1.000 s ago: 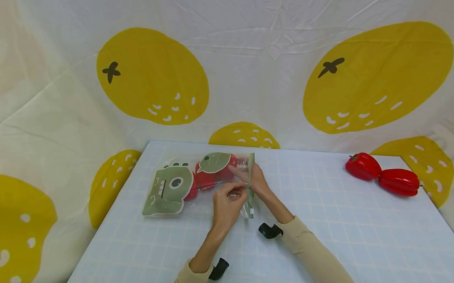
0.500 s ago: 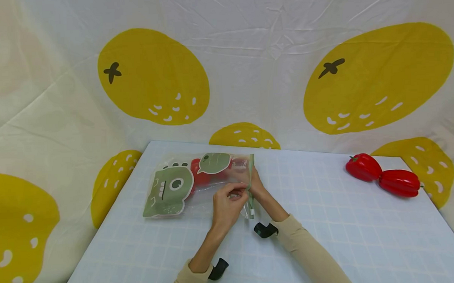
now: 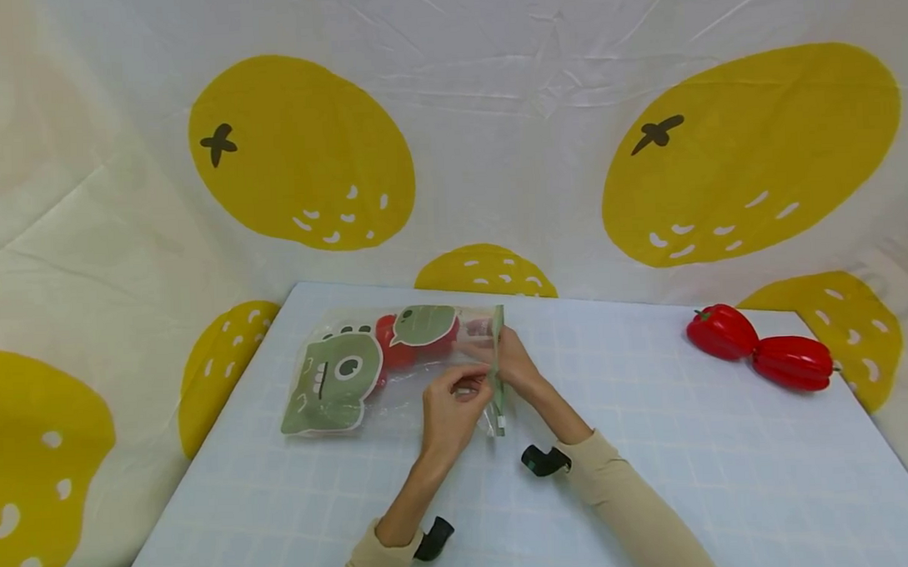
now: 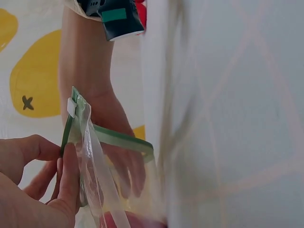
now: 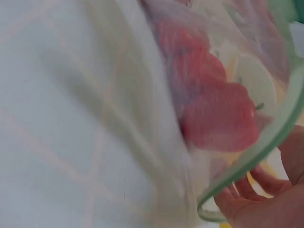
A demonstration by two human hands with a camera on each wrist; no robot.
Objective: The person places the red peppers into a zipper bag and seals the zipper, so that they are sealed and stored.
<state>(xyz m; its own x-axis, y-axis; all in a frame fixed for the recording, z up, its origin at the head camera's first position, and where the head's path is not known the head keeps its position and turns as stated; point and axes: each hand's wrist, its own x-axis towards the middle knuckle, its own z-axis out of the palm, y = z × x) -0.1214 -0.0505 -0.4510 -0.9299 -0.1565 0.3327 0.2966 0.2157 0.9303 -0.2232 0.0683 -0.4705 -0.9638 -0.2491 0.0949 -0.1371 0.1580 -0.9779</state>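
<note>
A clear zip bag [image 3: 337, 379] with a green dinosaur print lies on the table, its green-edged mouth held apart toward the right. Red bell peppers [image 5: 221, 118] show through its film. My left hand [image 3: 451, 409] pinches the near part of the green zip edge [image 4: 66, 130] between thumb and fingers, below a white slider [image 4: 71, 107]. Through the mouth reaches my right hand [image 3: 517, 360], its fingers loosely extended inside the bag and no pepper in their grasp. In the right wrist view, the closest pepper sits just beyond those fingertips.
At the right side of the table [image 3: 617, 445], two more red bell peppers, one upper [image 3: 722, 332] and one lower [image 3: 793, 363], lie end to end. A pale curtain [image 3: 494, 149] printed with yellow fruit hangs behind the table. A black wrist camera [image 3: 544, 460] sits on each forearm.
The right hand drew back a little from the bag, then reached in again. The peppers inside have shifted slightly left, deeper into it. The left hand keeps its pinch on the edge.
</note>
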